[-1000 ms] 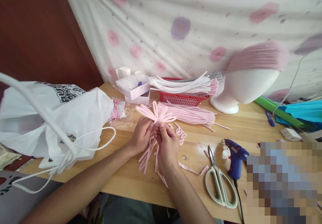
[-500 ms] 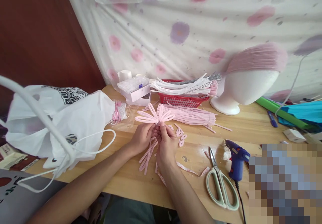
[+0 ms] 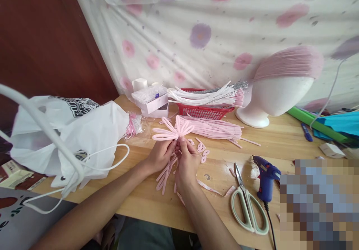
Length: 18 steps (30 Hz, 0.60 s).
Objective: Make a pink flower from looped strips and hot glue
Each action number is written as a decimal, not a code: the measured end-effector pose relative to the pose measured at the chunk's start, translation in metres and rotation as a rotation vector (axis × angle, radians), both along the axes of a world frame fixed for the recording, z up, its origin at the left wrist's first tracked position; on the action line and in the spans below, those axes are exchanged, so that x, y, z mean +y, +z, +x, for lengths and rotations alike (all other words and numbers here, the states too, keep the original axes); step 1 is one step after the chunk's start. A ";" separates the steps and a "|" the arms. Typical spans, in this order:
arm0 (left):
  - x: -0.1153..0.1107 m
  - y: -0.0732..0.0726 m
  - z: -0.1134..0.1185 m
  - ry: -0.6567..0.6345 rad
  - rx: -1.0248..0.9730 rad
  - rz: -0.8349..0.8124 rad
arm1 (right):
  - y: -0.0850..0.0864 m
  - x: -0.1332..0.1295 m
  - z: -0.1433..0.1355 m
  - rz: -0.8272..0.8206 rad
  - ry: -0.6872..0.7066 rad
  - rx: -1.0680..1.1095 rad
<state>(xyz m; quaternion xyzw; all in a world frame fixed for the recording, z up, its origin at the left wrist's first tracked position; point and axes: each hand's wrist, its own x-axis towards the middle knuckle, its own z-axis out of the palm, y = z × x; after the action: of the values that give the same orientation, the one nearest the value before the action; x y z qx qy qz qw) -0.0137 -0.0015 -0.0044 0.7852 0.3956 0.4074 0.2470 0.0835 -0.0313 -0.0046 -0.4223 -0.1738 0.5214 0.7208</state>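
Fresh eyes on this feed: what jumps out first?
Probably the white foam head with its pink strand covering, standing at the back right of the wooden table. Next, the looped pink fuzzy-stem piece held between both hands at centre, then the blue glue gun right of the scissors.

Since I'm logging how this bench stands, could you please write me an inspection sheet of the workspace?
Surface: wooden table, with a small ring-like mark near the middle.
Job's things: looped pink stems in hand; pink bundle and small pink coils lie beyond.
Clutter: scissors, measuring tape, glue gun, white bag; red basket bearing white stems.
Hands: left hand and right hand meet at the loops' base.
Cables: black cable leads from the glue gun towards the near edge; white cord loops beside the bag.
Surroundings: white model head in a pink cap, flowered curtain behind; lower-right corner pixelated, contents unclear.
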 end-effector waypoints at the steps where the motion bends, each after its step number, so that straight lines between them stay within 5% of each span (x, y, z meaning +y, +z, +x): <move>1: 0.000 -0.001 0.000 0.014 0.014 0.001 | 0.000 0.000 0.000 0.002 0.001 0.004; 18: -0.001 -0.002 -0.002 0.058 0.007 -0.003 | 0.006 -0.003 -0.003 0.009 -0.005 -0.002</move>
<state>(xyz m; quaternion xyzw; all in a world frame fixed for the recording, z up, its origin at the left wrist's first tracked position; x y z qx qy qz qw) -0.0157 -0.0022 -0.0059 0.7743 0.4197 0.4112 0.2350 0.0807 -0.0343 0.0010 -0.4202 -0.1759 0.5184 0.7237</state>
